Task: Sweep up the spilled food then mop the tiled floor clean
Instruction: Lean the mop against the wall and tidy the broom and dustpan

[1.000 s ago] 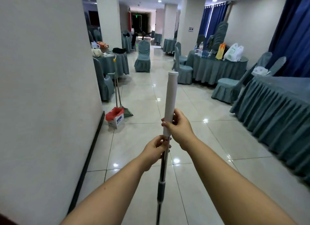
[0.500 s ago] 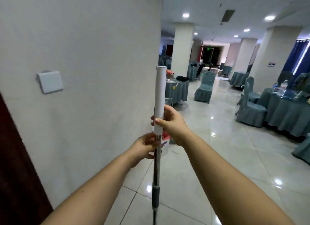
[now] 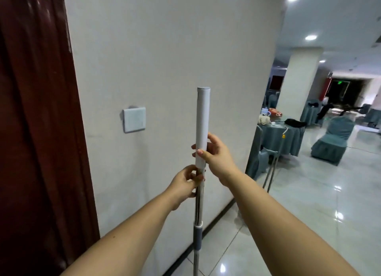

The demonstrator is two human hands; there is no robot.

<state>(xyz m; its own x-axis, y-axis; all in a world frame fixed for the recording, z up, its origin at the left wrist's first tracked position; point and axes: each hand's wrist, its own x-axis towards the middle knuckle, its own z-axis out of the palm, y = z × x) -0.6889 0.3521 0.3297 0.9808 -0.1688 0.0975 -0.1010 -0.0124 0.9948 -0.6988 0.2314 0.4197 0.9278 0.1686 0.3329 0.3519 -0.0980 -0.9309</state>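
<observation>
The silver metal mop pole with white plastic grip sleeve (image 3: pixel 203 119) stands upright, its axis running 12 to 6 o'clock. The right hand (image 3: pixel 214 154) curls round the sleeve. The left hand (image 3: pixel 185 183), at 6 o'clock below it, seemingly pinches the bare pole.

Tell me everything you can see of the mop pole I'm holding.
The mop pole stands nearly upright. Its top is a white, matte grip sleeve with a grey cap; below runs a shiny metal shaft with a grey collar lower down. The right hand grips the sleeve's lower end, the left hand holds the metal just beneath. Its bottom runs out of frame.
</observation>
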